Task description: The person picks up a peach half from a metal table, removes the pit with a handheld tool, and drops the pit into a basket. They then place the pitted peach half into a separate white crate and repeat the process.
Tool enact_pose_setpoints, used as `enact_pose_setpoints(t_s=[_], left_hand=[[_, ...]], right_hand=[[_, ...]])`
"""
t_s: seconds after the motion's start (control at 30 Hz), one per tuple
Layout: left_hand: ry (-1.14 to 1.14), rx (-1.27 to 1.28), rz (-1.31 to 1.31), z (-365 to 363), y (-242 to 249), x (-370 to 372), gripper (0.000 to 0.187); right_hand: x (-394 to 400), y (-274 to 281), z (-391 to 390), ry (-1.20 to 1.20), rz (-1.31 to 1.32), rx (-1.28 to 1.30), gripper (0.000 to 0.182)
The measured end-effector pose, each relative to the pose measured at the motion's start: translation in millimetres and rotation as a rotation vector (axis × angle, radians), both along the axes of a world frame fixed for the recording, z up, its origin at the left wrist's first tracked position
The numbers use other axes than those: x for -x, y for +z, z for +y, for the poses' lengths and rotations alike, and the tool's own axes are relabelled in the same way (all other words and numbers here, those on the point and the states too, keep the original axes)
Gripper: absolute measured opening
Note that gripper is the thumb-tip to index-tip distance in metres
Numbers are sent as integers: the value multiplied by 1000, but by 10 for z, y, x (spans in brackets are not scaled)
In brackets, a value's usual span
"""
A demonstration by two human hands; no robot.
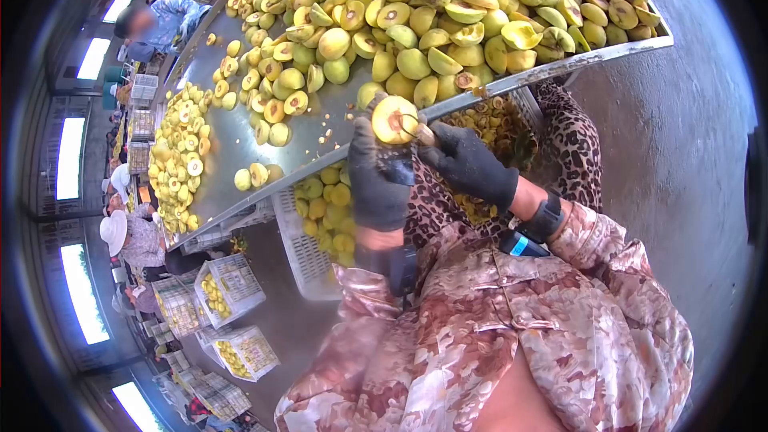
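Left hand (379, 180) gripping halved fruit (392, 120), right hand (472, 162) clenching tool (425, 135) (2 dark gloves (376, 200))

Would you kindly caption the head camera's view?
Gloved left hand holding a halved yellow fruit, right hand a pale handled tool, beside a gray metal table.

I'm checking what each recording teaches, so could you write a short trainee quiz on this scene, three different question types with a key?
1. Multiple choice: what does the left hand hold?
A) a hat
B) a cut fruit half
C) a crate
2. True or false: the right hand, in a dark glove, holds a light-handled tool.
3. Fill in "above" or "below": the white crate stands ____ the level of the metal table.

Key: 1. B; 2. true; 3. below
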State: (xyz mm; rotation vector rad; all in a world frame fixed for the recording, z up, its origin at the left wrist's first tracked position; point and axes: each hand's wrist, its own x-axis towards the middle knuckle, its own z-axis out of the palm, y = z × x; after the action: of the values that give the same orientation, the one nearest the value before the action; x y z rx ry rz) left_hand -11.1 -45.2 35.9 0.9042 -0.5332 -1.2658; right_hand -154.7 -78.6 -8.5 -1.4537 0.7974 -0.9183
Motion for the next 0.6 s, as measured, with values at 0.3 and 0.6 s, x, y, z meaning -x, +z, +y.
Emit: enact_pose_setpoints(t_s=[0.3,0.6], left_hand=[[32,264,-550,-59,-141,138,41],[-18,125,-86,-58,72,316,46]], right_hand=[[105,92,107,70,-255,-150,22],[99,156,179,-113,-107,213,29]])
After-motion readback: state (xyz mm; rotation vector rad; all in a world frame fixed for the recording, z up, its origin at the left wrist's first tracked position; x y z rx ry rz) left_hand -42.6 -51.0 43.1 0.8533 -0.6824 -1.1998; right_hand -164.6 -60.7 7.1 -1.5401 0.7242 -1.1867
